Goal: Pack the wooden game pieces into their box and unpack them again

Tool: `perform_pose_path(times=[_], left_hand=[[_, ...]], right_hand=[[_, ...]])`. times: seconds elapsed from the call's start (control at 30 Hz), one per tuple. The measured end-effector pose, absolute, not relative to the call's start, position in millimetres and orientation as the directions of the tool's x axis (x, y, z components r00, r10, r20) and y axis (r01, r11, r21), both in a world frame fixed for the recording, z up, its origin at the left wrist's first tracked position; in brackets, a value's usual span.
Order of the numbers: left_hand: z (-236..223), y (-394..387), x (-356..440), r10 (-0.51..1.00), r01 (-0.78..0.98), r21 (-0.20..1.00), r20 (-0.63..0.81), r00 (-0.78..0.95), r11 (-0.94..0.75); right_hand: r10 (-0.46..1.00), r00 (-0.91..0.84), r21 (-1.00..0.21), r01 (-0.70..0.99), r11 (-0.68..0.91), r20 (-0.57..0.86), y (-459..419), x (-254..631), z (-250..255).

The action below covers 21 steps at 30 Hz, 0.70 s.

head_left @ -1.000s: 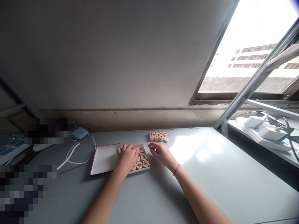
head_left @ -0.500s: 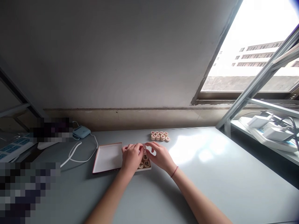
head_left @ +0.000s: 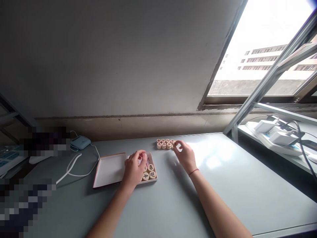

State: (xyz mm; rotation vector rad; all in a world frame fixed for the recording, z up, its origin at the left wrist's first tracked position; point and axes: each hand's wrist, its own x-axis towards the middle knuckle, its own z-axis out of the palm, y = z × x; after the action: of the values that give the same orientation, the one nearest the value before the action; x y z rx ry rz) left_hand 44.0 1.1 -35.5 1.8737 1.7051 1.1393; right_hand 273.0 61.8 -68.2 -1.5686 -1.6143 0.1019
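A shallow open box [head_left: 109, 170] with a dark red rim lies on the grey table [head_left: 173, 205]. Several round wooden chess pieces [head_left: 149, 172] with black characters fill its right end. My left hand [head_left: 133, 168] rests over those pieces, fingertips curled together at the box's far edge; what they hold is hidden. A small cluster of wooden pieces [head_left: 163, 143] with red characters lies further back on the table. My right hand [head_left: 184, 153] is at the cluster's right end, thumb and fingers pinched on a piece there.
A pale blue device [head_left: 79, 142] with a white cable [head_left: 74, 165] sits at the back left, beside a power strip [head_left: 10, 158]. The wall runs along the table's far edge. A metal window frame [head_left: 257, 99] and white adapters [head_left: 272, 134] stand at the right.
My right hand has moved from the box's right end back and right to the cluster of red-marked pieces. My left hand has stayed over the box, and its fingers have curled.
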Motion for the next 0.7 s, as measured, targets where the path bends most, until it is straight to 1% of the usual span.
perform_pose_path(times=[0.1, 0.2, 0.3, 0.6, 0.7], left_hand=[[-36, 2, 43, 0.950, 0.660, 0.724, 0.309, -0.050, -0.201], [-36, 2, 42, 0.947, 0.659, 0.723, 0.317, -0.051, -0.206], [-37, 2, 42, 0.947, 0.659, 0.722, 0.318, -0.046, -0.210], [-41, 3, 42, 0.953, 0.677, 0.708, 0.302, -0.034, -0.200], [-41, 6, 38, 0.946, 0.703, 0.678, 0.323, -0.020, -0.216]], right_hand=[[0.889, 0.218, -0.605, 0.792, 0.079, 0.403, 71, 288, -80], [0.915, 0.188, -0.583, 0.810, 0.062, 0.358, 73, 290, -88], [0.922, 0.153, -0.558, 0.826, 0.078, 0.355, 74, 288, -92], [0.907, 0.174, -0.559, 0.825, 0.077, 0.383, 77, 287, -98], [0.900, 0.177, -0.562, 0.823, 0.087, 0.399, 77, 286, -95]])
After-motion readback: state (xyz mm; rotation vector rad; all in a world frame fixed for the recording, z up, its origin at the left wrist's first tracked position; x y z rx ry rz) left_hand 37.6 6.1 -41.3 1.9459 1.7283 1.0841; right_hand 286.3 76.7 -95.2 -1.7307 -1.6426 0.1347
